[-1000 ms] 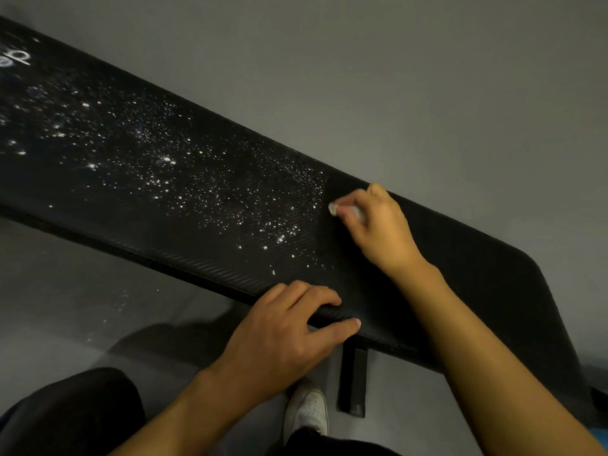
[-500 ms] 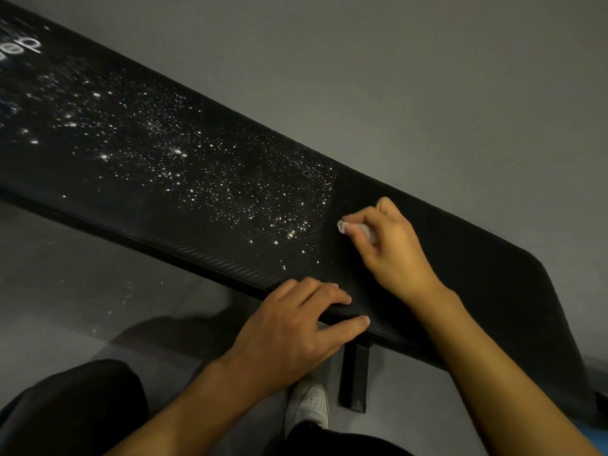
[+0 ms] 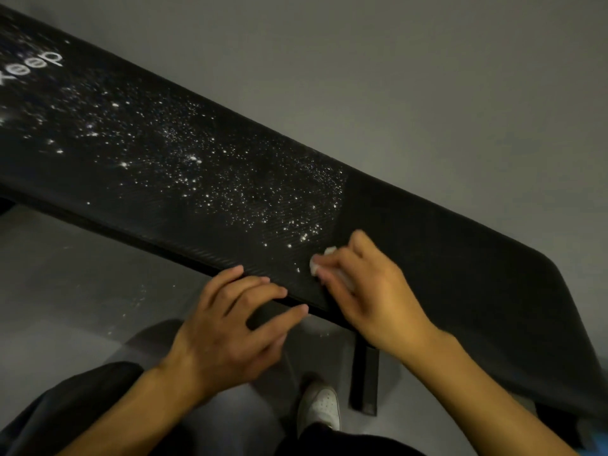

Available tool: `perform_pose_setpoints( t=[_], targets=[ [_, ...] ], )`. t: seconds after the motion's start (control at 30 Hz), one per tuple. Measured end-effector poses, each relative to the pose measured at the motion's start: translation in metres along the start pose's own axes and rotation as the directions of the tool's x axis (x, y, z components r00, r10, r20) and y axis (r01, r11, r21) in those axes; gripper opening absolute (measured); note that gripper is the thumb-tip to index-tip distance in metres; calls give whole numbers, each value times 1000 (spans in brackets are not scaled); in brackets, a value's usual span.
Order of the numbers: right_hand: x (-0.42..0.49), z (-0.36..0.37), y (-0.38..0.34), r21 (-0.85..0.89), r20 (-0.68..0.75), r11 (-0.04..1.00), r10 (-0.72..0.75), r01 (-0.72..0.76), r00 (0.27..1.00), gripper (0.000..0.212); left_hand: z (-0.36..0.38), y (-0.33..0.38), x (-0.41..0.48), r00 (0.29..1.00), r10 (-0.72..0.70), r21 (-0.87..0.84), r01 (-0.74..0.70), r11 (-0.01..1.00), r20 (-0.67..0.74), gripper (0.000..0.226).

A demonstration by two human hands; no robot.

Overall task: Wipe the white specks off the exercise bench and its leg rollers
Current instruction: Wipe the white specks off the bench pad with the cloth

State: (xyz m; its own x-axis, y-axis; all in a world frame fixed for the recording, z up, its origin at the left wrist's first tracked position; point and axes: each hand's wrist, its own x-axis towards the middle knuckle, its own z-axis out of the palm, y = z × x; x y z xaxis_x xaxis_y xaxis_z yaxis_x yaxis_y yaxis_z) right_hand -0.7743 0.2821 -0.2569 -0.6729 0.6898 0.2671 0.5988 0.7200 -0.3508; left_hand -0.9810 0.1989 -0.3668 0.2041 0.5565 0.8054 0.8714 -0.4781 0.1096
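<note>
Right hand [image 3: 371, 291], fingers pinching a wad [image 3: 316, 266], has swept to 6 o'clock; left hand [image 3: 230, 327] grips the bench [image 3: 460, 245] edge; specks [image 3: 210, 192] remain toward 10 o'clock.

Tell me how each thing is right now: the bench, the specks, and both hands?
bench: clean on its right part, speckled on its left.
white specks: scattered across the unwiped pad.
right hand: pinches a white wad.
white wad: pressed on the pad near its front edge.
left hand: grips the bench's front edge.
floor: a few specks lie on it.
</note>
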Motion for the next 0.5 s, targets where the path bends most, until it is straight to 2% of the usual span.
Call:
perform_pose_setpoints(
  t=[0.07,0.13,0.17,0.27,0.3,0.4,0.5],
  targets=[
    [-12,-3,-3,29,85,998,-64,62,994,26,3,-1,-1,1000,-4,10,4,1000,-8,42],
    [-9,-10,8,-37,90,996,-74,78,993,26,6,1,0,1000,-19,27,20,999,-21,45],
    [-2,-12,14,-73,54,996,-38,41,998,25,8,2,2,999,-33,37,35,999,-29,46],
    [19,-11,21,-67,-60,979,191,-194,980,26,13,3,8,997,-63,57,67,996,-54,44],
    [20,-7,17,-63,-65,978,193,-197,979,28,15,3,9,996,-65,58,69,996,-62,42],
    [-3,-3,-1,-15,29,1000,15,-14,999,28,19,0,10,995,-62,49,66,997,-81,39],
    [-24,-13,1,8,149,997,-80,80,986,27,22,-1,10,992,-59,48,65,997,-109,33]
  ],
)
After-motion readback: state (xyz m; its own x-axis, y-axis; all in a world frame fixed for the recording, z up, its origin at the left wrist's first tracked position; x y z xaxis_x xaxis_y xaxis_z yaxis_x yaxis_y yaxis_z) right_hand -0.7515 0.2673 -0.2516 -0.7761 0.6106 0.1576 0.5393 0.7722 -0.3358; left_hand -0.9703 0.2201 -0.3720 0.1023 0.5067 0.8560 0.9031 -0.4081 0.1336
